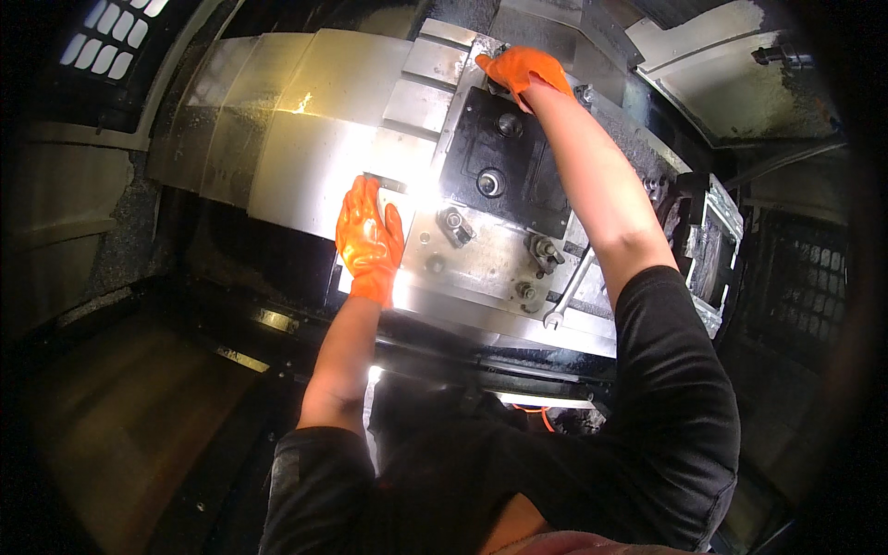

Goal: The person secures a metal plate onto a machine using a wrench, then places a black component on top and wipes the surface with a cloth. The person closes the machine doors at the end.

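Note:
In an orange glove, my left hand (pixel 368 239) lies with its fingers stretched out at the left edge of a bright metal plate (pixel 427 254). My right hand (pixel 529 70), gloved alike, reaches over to the plate's far side. Its fingers curl down by the far edge of a dark rectangular block (pixel 470 153), and what they hold is hidden. Two round holes or fittings show in the block's top. Nearer to me, a clamp (pixel 454 226) and a second clamp with a nut (pixel 544 252) sit along the block's front. My right forearm covers part of the block's right side.
A wrench (pixel 571 289) lies on the right part of the machine table, under my right arm. Beside it stands a small bolt with a nut (pixel 525 294). Overlapping sheet-metal covers (pixel 301 120) stretch to the left. Dark machine walls surround the table.

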The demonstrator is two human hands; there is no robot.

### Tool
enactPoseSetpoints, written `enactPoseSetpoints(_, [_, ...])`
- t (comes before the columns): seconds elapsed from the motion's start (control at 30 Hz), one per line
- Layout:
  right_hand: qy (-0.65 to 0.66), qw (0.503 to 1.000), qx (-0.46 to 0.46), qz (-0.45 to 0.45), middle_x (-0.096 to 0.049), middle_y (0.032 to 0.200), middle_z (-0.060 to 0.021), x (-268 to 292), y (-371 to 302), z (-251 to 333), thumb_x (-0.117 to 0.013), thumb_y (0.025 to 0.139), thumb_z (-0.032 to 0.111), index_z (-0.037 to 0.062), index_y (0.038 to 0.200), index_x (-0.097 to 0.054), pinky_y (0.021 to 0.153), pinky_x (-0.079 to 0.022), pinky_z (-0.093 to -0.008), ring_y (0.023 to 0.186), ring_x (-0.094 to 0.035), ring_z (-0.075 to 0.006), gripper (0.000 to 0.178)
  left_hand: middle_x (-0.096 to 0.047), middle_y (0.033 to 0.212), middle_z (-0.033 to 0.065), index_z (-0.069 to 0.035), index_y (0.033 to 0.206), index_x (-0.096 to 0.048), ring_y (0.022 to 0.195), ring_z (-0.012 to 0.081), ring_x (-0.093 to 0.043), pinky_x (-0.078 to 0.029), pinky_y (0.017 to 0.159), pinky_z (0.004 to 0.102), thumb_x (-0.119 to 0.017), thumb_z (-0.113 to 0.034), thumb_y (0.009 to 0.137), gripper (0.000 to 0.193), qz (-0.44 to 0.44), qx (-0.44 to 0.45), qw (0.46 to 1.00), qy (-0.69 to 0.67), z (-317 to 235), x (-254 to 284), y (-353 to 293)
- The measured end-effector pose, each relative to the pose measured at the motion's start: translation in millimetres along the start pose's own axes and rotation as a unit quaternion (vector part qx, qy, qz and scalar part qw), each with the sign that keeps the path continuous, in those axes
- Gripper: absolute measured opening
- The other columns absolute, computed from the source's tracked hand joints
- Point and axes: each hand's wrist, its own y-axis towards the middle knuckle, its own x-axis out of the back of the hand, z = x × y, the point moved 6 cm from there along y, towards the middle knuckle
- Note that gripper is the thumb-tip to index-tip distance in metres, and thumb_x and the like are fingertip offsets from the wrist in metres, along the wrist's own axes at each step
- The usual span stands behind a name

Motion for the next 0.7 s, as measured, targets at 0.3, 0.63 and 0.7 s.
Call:
enactPoseSetpoints(0.3, [0.119,0.992,-0.010,0.032,-0.073,0.116,-0.0088,-45.4,43.5,-27.4,-0.064,0.086,0.057,0.0162,0.106,-0.072,0.092,-0.050,-0.0344,0.110,-0.066,-0.0257,0.047,-0.056,0.149,0.0134,-0.007,0.140,-0.060,0.135,0.0350,-0.053,-0.040,0.115,0.0434,-0.062,-0.031,0.096,0.050,0.002,0.004,1.000,-0.020,-1.1,0.4,0.6])
enactPoseSetpoints(0.63, [0.114,0.994,0.000,-0.001,-0.074,0.107,-0.0102,-45.5,40.5,-25.5,-0.061,0.088,0.049,0.0138,0.097,-0.072,0.087,-0.052,-0.0375,0.103,-0.067,-0.0264,0.038,-0.055,0.150,0.0119,-0.004,0.141,-0.058,0.136,0.0308,-0.052,-0.037,0.117,0.0406,-0.059,-0.031,0.097,0.051,0.019,-0.002,1.000,-0.001,-2.0,-1.1,1.1])
enactPoseSetpoints(0.7, [0.106,0.994,0.001,-0.002,-0.075,0.097,-0.0116,-35.2,29.1,-17.3,-0.060,0.088,0.046,0.0115,0.088,-0.072,0.081,-0.052,-0.0398,0.093,-0.069,-0.0275,0.037,-0.055,0.150,0.0118,-0.004,0.142,-0.058,0.136,0.0299,-0.052,-0.036,0.117,0.0398,-0.059,-0.030,0.098,0.051,0.017,-0.003,1.000,0.004,-1.9,0.5,1.4])
